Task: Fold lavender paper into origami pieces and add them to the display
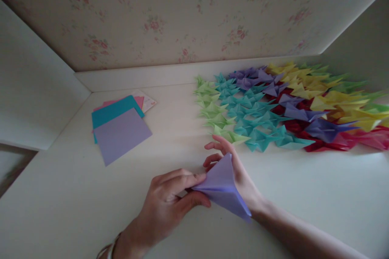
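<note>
A partly folded sheet of purple origami paper (223, 184) is held up just above the white table. My left hand (173, 194) pinches its left corner between thumb and fingers. Behind the paper is my right hand (235, 162), its visible fingers loosely bent and apart; the paper covers its thumb and part of the palm. I cannot make out how firmly, if at all, the right hand touches the sheet.
Rows of folded paper cranes (258, 117) in green, teal, purple, red and yellow fill the back right of the table (75, 210). Flat sheets lie at the left, a purple sheet (123, 135) over a teal sheet (117, 109). Floral wallpaper (182, 16) rises behind.
</note>
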A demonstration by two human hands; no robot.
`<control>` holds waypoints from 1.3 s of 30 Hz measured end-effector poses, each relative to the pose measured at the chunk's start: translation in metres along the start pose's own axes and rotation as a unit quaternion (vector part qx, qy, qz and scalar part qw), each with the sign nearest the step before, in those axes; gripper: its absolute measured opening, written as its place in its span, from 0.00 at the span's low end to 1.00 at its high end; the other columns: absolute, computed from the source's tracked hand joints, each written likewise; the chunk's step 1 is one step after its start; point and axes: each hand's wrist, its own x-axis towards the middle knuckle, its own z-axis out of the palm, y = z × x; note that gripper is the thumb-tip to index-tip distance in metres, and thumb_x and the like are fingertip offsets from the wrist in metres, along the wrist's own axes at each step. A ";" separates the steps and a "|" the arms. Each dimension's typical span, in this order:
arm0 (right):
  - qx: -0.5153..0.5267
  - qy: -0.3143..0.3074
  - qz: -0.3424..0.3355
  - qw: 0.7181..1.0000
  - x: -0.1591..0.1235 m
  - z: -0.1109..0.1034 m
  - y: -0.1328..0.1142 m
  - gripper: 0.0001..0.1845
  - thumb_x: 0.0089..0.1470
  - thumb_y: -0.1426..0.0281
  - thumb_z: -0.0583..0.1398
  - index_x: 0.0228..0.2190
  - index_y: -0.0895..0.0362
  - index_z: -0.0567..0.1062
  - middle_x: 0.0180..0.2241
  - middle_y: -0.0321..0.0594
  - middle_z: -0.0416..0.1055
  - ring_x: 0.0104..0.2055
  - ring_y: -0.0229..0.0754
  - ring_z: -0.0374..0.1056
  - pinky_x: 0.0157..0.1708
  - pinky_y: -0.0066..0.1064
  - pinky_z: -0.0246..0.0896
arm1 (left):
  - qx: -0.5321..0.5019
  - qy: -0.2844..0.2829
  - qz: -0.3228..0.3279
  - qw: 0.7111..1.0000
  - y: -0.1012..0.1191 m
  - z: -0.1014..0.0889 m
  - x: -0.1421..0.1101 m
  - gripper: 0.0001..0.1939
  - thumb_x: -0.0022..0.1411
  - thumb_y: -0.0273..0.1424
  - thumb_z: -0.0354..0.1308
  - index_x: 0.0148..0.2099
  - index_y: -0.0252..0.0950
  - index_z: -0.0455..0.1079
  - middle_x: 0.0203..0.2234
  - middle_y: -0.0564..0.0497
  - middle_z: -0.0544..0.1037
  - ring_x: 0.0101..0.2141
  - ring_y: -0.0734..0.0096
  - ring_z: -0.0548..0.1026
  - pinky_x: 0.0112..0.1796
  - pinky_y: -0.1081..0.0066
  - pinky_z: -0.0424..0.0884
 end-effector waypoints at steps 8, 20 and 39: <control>0.107 -0.028 0.019 0.994 -0.002 0.001 -0.004 0.21 0.48 0.60 0.70 0.43 0.51 0.76 0.38 0.39 0.74 0.37 0.42 0.70 0.35 0.29 0.65 | -0.005 0.068 -0.206 0.976 -0.003 -0.009 0.003 0.13 0.61 0.39 0.64 0.27 0.39 0.77 0.18 0.56 0.77 0.21 0.74 0.74 0.23 0.78 0.68; -0.004 -0.040 0.076 0.996 0.002 0.006 -0.008 0.17 0.57 0.57 0.64 0.31 0.60 0.78 0.27 0.39 0.72 0.29 0.38 0.66 0.29 0.26 0.60 | 0.014 0.065 -0.281 0.957 -0.006 -0.001 0.002 0.18 0.67 0.47 0.52 0.34 0.38 0.68 0.21 0.56 0.71 0.23 0.71 0.71 0.24 0.75 0.66; -0.026 -0.125 0.117 0.985 0.001 0.014 -0.014 0.21 0.59 0.54 0.59 0.29 0.60 0.74 0.27 0.41 0.74 0.30 0.41 0.71 0.32 0.30 0.66 | -0.068 0.061 -0.320 0.943 -0.009 0.007 -0.002 0.19 0.69 0.50 0.44 0.44 0.41 0.64 0.20 0.59 0.63 0.19 0.72 0.63 0.19 0.75 0.61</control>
